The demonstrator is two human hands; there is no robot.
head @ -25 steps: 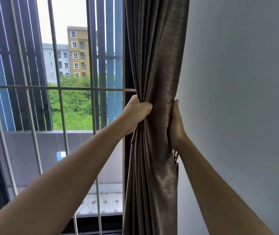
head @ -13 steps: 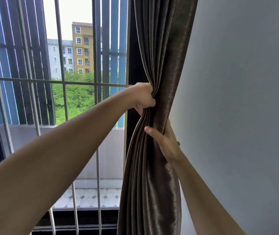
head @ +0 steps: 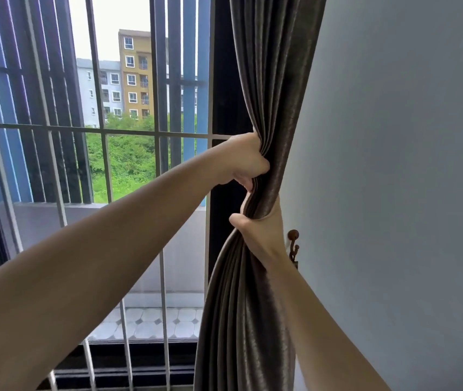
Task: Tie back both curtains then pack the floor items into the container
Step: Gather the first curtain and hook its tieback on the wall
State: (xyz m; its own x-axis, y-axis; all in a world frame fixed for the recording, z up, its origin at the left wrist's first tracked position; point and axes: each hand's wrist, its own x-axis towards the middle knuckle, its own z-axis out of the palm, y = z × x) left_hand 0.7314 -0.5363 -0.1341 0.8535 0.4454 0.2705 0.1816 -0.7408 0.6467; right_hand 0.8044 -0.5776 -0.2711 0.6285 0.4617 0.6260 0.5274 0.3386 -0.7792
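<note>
The right hand (head: pixel 262 238) clasps the gathered curtain (head: pixel 252 320), bunching it narrow for tying; just above it the left hand (head: pixel 245 162) clenches the same folds. Just right of the right hand sits a wall hook (head: pixel 293 241), likely the tie's anchor

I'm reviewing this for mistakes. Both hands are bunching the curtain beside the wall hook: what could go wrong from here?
1. The left hand and right hand both grip the curtain, and no tieback shows; freeing either hand to fetch one may let the gathered folds spread.
2. The wall hook sits close behind the right wrist, so the fabric or wrist might snag on it.
</note>
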